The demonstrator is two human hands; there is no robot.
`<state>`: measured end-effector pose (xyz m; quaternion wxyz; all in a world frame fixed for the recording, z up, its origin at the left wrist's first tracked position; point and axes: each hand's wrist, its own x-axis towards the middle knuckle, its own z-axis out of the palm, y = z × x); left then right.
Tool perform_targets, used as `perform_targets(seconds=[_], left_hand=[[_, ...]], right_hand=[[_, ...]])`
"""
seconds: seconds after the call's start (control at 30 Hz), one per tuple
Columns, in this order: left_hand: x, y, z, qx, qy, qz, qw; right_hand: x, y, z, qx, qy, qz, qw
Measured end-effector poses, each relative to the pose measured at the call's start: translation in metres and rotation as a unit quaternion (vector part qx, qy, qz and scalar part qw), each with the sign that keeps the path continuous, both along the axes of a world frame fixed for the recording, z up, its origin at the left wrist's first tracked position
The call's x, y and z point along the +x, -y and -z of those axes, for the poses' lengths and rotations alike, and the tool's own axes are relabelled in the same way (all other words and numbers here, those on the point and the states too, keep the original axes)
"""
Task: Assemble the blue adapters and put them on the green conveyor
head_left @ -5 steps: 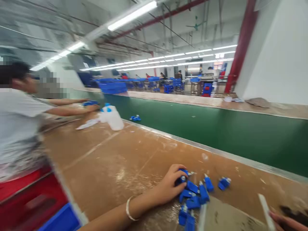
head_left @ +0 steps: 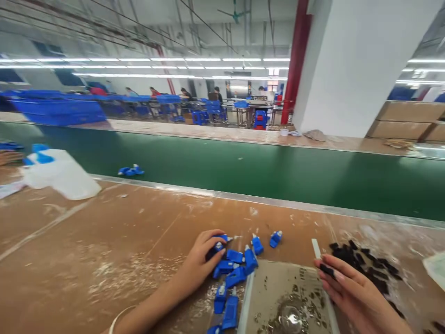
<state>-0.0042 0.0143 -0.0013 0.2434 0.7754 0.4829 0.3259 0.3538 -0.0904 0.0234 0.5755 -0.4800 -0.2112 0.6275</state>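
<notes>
My left hand [head_left: 205,257] is curled over a small blue plastic part with a white tip [head_left: 219,242], at the top of a loose group of similar blue parts [head_left: 235,276]. My right hand [head_left: 351,287] pinches a small black piece [head_left: 327,270] between thumb and fingers. Just beyond those fingers a white strip [head_left: 316,248] sticks up; whether it is held or belongs to the tray's side I cannot tell. Between the hands lies a flat greyish tray [head_left: 271,283] with pale side edges, dark specks and a shiny round wet-looking patch.
Black pieces [head_left: 365,262] lie heaped at the right. A green conveyor belt [head_left: 208,155] runs behind the brown tabletop [head_left: 114,246], with blue parts [head_left: 131,170] on it. A white jug [head_left: 66,174] lies at left, near a co-worker's hand [head_left: 10,157]. Blue crates [head_left: 62,109] stand beyond.
The view has swung right, so the co-worker's body has left the picture and the black heap shows. My right hand has come further into view with a black piece. My left hand stays on the blue part.
</notes>
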Motion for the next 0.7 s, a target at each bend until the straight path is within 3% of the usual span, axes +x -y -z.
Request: perform_targets(seconds=[0.23, 0.5, 0.57, 0.6, 0.7], left_hand=[[-0.001, -0.002, 0.002, 0.038, -0.029, -0.037, 0.998], [0.011, 0.009, -0.011, -0.003, -0.031, 0.014, 0.999], [0.013, 0.01, -0.012, -0.012, -0.019, 0.028, 0.999], [0.013, 0.011, -0.012, -0.016, -0.014, 0.029, 0.999], [0.014, 0.011, -0.013, -0.027, -0.003, 0.019, 0.999]], right_hand=[[-0.015, 0.0, -0.019, 0.012, -0.052, -0.023, 0.998], [-0.014, 0.008, -0.013, 0.056, 0.122, -0.046, 0.99], [-0.009, 0.009, -0.007, 0.106, 0.239, -0.088, 0.961], [-0.007, 0.009, -0.004, 0.143, 0.311, -0.114, 0.933], [-0.006, 0.013, 0.002, 0.279, 0.49, -0.186, 0.805]])
